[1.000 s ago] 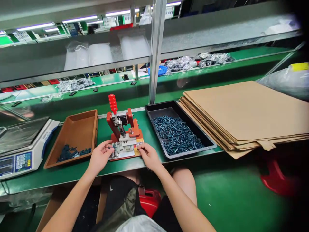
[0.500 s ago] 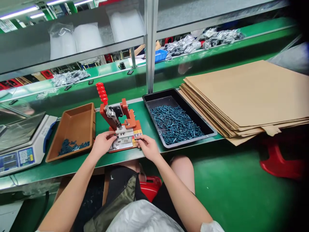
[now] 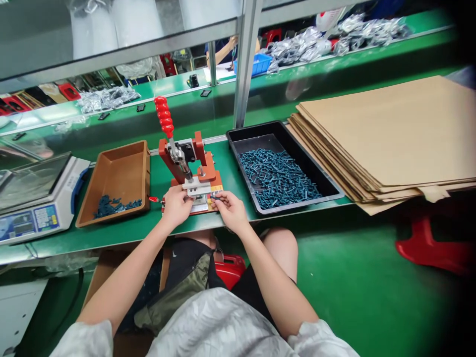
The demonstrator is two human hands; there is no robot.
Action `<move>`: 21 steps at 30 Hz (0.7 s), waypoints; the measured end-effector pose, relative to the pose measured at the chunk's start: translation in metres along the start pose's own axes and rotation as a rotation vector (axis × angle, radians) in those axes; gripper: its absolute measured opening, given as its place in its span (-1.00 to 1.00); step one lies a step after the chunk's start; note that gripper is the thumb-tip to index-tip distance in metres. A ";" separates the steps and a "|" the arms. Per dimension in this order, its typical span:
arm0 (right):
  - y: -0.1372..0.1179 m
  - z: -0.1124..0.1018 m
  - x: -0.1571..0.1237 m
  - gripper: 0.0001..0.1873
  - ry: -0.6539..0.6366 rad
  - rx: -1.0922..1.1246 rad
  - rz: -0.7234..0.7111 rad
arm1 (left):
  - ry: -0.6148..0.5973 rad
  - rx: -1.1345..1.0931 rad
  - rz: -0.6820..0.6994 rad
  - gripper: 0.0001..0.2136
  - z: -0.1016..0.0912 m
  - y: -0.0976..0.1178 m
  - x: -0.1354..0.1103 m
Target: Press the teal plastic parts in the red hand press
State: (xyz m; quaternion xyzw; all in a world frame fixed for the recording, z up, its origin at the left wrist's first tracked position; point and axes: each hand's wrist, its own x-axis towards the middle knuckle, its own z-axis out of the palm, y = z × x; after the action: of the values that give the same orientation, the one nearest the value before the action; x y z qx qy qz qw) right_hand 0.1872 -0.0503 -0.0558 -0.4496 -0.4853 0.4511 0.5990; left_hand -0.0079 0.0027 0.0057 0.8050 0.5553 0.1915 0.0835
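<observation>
Toggle-clamp press (image 3: 188,166) stands on the green worktop (image 3: 111,238) straight ahead of my left hand (image 3: 177,207) and right hand (image 3: 231,210), its red-gripped lever (image 3: 164,116) tilting up and away from them. Both hands rest at its front plate, fingers curled inward, the left nearer the clamp. I cannot tell whether either grasps a small part.

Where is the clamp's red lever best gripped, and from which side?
Best taken around the red ribbed handle at the lever's top, from the front, the person's side. The lever leans up and left, so the ridged grip stands clear of the red clamp frame, with room to close a hand around it, above the left hand and right hand.
</observation>
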 end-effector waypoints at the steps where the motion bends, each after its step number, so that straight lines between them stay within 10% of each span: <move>1: 0.000 0.000 0.000 -0.84 0.002 -0.015 -0.007 | -0.017 0.012 0.000 -0.80 -0.001 0.001 0.001; 21: -0.009 0.010 0.045 -0.86 -0.209 -0.444 -0.205 | -0.206 0.033 0.013 -0.68 -0.013 0.006 0.004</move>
State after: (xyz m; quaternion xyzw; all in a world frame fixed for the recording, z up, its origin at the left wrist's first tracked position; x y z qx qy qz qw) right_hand 0.1834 -0.0066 -0.0377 -0.4696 -0.6747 0.3143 0.4749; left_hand -0.0063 0.0032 0.0202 0.8251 0.5419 0.0991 0.1255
